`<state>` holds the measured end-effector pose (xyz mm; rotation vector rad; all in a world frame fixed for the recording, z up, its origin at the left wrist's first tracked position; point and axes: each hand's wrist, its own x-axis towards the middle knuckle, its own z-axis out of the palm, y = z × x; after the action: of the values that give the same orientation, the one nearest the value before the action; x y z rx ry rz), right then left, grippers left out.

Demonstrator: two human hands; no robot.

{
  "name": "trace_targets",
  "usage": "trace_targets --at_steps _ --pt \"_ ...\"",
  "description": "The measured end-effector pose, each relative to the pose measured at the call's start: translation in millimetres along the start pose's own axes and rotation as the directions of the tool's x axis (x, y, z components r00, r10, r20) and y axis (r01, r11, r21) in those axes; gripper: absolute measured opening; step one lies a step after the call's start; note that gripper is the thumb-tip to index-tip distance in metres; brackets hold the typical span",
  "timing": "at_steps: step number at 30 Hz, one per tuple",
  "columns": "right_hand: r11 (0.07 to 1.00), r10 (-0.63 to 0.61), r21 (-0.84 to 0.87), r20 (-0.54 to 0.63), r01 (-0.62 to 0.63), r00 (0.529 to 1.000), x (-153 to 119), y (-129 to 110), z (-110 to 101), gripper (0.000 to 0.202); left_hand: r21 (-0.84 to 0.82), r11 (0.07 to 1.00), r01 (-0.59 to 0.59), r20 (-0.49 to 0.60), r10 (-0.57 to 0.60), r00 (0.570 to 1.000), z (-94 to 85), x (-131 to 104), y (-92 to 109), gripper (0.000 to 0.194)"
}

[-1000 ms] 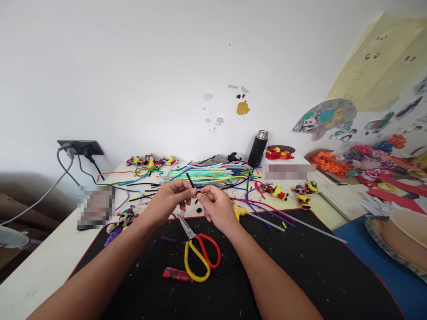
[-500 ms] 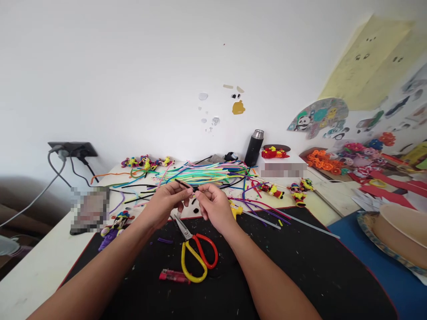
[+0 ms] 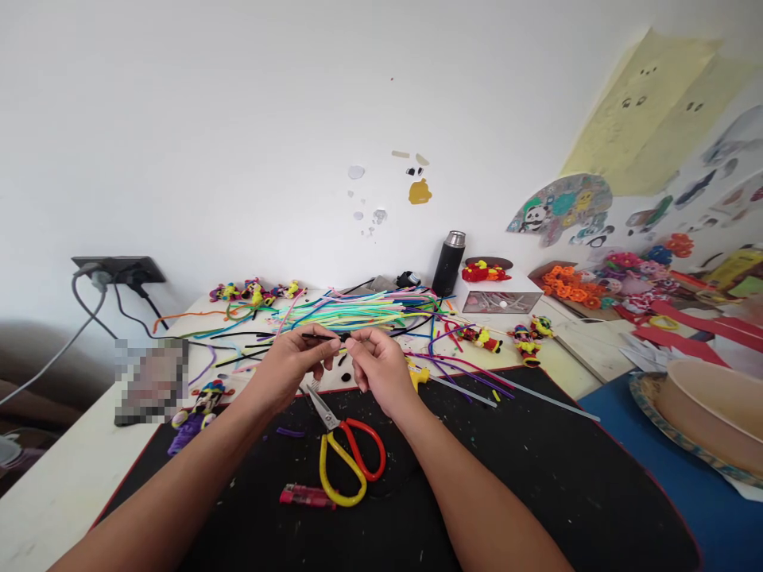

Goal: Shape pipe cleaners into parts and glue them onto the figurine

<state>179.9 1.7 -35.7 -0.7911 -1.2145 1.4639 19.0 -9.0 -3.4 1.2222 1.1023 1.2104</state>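
Between my two hands is a thin black pipe cleaner (image 3: pixel 315 336), its left part sticking out over my left hand. My left hand (image 3: pixel 305 357) pinches it between thumb and forefinger. The fingertips of my right hand (image 3: pixel 374 361) close on its other end, close beside the left ones; the small dark piece there is mostly hidden. Scissors (image 3: pixel 349 457) with one yellow and one red handle lie below my hands on the black mat (image 3: pixel 506 477). A pink lighter (image 3: pixel 307 496) rests left of the handles. Colourful pipe cleaners (image 3: pixel 358 308) are heaped behind my hands.
A black flask (image 3: pixel 449 264) stands at the back beside a white box (image 3: pixel 504 298). Small figures (image 3: pixel 525 344) lie at right, and a purple one (image 3: pixel 194 417) near my left forearm. A yellow glue gun (image 3: pixel 419 375) lies by my right wrist. A large bowl (image 3: pixel 715 405) is far right.
The black pipe cleaner has tilted from slanting to nearly level between my fingers. The whole view has shifted slightly, so the surroundings appear a little further left.
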Motion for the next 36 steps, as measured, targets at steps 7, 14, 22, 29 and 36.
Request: trace_targets --at_steps 7,14,22,29,36 --pt "1.0 0.002 -0.016 -0.001 -0.002 1.0 -0.1 -0.8 -0.4 0.029 0.006 1.0 0.014 -0.01 -0.014 1.0 0.0 -1.3 1.7 0.034" --pt "0.998 -0.013 -0.065 0.005 0.013 1.0 -0.1 0.6 -0.9 0.024 0.052 0.998 0.031 0.002 -0.031 1.0 -2.5 -0.5 -1.3 0.038" --pt "0.933 -0.037 -0.355 0.066 0.058 0.997 -1.2 5.7 -5.8 0.011 0.6 0.746 -0.289 0.131 0.265 0.955 -12.9 -1.5 20.0 0.028" --pt "0.982 -0.013 -0.185 0.093 0.03 0.996 -1.9 3.5 -1.5 0.023 0.28 0.956 -0.086 0.093 0.062 0.994 -13.7 1.7 11.1 0.038" --pt "0.992 -0.02 -0.126 0.06 0.028 0.998 -1.7 2.1 -0.3 0.026 0.136 0.99 -0.024 0.035 0.019 0.999 -8.0 1.4 2.7 0.035"
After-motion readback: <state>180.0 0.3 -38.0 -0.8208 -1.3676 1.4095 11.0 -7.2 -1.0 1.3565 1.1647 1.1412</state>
